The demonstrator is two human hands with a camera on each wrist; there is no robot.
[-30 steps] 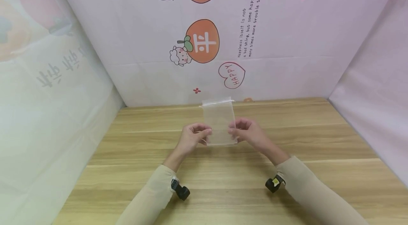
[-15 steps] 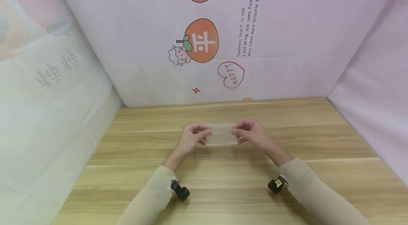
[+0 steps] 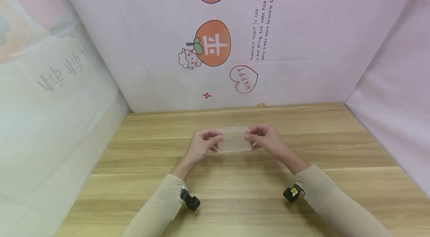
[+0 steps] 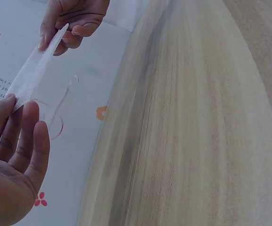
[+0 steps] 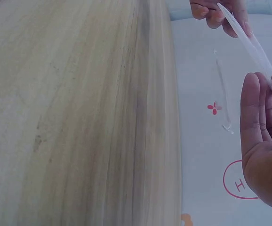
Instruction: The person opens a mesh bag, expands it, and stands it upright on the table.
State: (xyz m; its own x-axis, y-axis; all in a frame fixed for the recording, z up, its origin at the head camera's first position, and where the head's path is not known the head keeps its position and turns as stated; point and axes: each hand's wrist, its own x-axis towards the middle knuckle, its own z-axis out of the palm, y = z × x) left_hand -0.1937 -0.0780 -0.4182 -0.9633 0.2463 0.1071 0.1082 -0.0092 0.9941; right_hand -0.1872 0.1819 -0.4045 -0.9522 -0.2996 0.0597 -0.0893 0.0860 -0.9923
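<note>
A small translucent white drawstring pouch (image 3: 233, 139) is stretched between both hands, above the wooden table. My left hand (image 3: 201, 146) pinches its left edge between thumb and fingers. On the other side, my right hand (image 3: 267, 142) pinches the right edge the same way. Only a short, wide part of the pouch shows in the head view; its top part is bent away out of sight. Both wrist views show the pouch nearly edge-on, and the drawstring (image 5: 224, 94) appears apart from the hands in the right wrist view.
The wooden table (image 3: 215, 199) lies under the hands. Behind it rises a white printed backdrop (image 3: 295, 43), with white sheets (image 3: 60, 125) at the sides. A small black camera is strapped to each wrist.
The pouch's upper part with the drawstring stood up a second ago, then folded down away from view. Both hands keep their pinch and have barely moved.
</note>
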